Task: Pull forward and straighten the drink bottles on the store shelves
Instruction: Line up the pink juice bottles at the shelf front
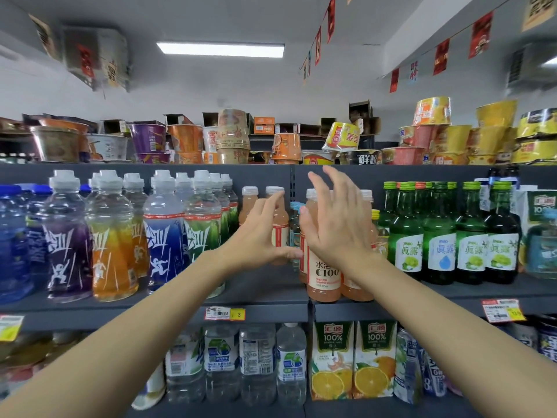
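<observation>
In the head view, both bare hands are raised in the middle of the frame, in front of the middle shelf (pixel 256 297). The left hand (pixel 259 236) has its fingers spread wide in a curved, open shape, with the thumb low and pointing right; it holds nothing. Just behind its fingers, deeper on the shelf, stands a pink grapefruit drink bottle (pixel 280 227), upright, its long axis vertical, set well back from the shelf edge. The right hand (pixel 334 224) is also open and flat, fingers loosely apart and pointing up; whether its palm touches anything I cannot tell. Below and behind it, the front C100 bottles (pixel 324 279) stand upright at the shelf edge. The left hand is the nearer one to the back bottle, which lies straight ahead of its fingers, so I judge that hand should close around it and draw it toward the front. The green soju bottles (pixel 440 236) stand at centre right.
</observation>
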`<state>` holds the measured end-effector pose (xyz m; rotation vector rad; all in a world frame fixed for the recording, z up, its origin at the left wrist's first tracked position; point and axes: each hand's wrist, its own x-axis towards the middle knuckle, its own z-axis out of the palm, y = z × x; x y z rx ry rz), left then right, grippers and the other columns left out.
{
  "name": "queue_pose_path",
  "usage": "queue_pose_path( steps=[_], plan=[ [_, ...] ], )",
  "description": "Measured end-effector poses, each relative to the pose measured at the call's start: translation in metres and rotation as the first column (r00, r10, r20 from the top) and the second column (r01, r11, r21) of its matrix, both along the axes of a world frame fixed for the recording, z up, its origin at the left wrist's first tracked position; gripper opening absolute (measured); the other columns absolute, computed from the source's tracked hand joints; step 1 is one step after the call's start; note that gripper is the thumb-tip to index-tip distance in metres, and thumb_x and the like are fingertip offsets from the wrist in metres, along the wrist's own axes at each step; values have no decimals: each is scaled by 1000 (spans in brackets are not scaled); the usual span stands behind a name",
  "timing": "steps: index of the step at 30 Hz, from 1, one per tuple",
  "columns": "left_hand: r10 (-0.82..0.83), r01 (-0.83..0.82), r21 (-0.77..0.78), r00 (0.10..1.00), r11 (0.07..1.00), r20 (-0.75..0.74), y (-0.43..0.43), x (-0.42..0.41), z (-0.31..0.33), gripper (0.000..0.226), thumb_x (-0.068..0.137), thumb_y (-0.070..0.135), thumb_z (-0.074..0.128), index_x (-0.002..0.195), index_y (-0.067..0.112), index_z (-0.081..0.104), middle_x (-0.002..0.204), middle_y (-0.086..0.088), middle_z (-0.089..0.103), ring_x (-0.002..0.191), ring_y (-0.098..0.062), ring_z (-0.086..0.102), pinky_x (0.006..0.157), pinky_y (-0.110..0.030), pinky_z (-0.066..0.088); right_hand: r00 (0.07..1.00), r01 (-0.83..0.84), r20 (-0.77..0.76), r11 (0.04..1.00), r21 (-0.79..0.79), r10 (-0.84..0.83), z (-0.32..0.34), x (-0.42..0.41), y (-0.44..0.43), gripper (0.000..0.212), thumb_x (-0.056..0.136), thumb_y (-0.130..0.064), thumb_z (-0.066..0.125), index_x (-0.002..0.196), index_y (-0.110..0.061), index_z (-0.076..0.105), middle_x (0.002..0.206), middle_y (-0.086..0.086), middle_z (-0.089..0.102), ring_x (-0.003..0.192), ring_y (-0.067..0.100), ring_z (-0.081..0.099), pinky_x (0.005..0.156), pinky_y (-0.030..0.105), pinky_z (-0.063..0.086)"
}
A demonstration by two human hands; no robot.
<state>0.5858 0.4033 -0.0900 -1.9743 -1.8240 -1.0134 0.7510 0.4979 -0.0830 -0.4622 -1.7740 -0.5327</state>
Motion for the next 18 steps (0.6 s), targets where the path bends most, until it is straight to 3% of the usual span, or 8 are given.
queue_pose_path(
  steps=[2, 3, 5, 7, 10, 13, 18],
  plan=[
    [42, -42, -15, 999, 999, -14, 0, -8, 5, 99, 87, 33, 75, 158, 22, 6, 149, -3, 29, 140, -17, 31, 117, -34, 30, 997, 23, 69, 1000, 2, -23, 6, -12, -6, 53, 96, -33, 49, 143, -8, 47, 147, 19, 42, 137, 32, 38, 113, 44, 31],
    [68, -68, -35, 998, 997, -15, 0, -12, 8, 98, 87, 13, 71, 158, 19, 5, 151, -6, 27, 141, -22, 32, 117, -38, 32, 991, 52, 121, 999, -7, -51, 9, -19, -9, 53, 94, -27, 52, 143, -8, 48, 147, 20, 42, 137, 33, 38, 113, 46, 32],
    [131, -133, -92, 991, 987, -20, 2, -19, 16, 103, 80, -5, 65, 159, 15, 0, 157, -8, 19, 144, -28, 28, 116, -43, 34, 967, 124, 229, 991, -50, -109, 16, -34, -13, 60, 87, -14, 59, 145, -7, 45, 149, 21, 41, 138, 35, 36, 113, 47, 31],
    [191, -195, -134, 981, 972, -45, 8, -25, 24, 106, 80, -7, 65, 158, 11, -4, 163, -12, 9, 150, -30, 17, 119, -43, 29, 934, 210, 307, 976, -53, -185, 27, -47, -14, 66, 83, -10, 63, 146, -7, 43, 149, 21, 40, 138, 36, 35, 114, 45, 29],
    [272, -284, -179, 958, 942, -90, 25, -31, 33, 104, 82, -8, 63, 157, 6, -7, 165, -14, 1, 153, -31, 3, 122, -44, 21, 873, 314, 387, 949, 21, -298, 44, -66, -13, 52, 90, -13, 57, 141, -7, 46, 143, 18, 46, 133, 34, 41, 112, 43, 31],
    [342, -366, -204, 928, 908, -147, 45, -38, 36, 106, 82, -6, 65, 157, 4, -9, 165, -14, -1, 153, -32, 1, 123, -45, 19, 819, 373, 485, 927, -41, -308, 59, -87, -6, 46, 96, -17, 55, 140, -8, 45, 138, 15, 49, 127, 30, 46, 102, 41, 39],
    [478, -553, -225, 820, 802, -314, 73, -54, 40, 105, 87, 1, 66, 153, -6, -15, 163, -26, -11, 151, -40, -10, 124, -49, 8, 695, 498, 671, 846, -190, -258, 70, -114, 15, 58, 95, -18, 59, 147, -5, 36, 144, 17, 41, 134, 34, 40, 105, 45, 39]
  ],
)
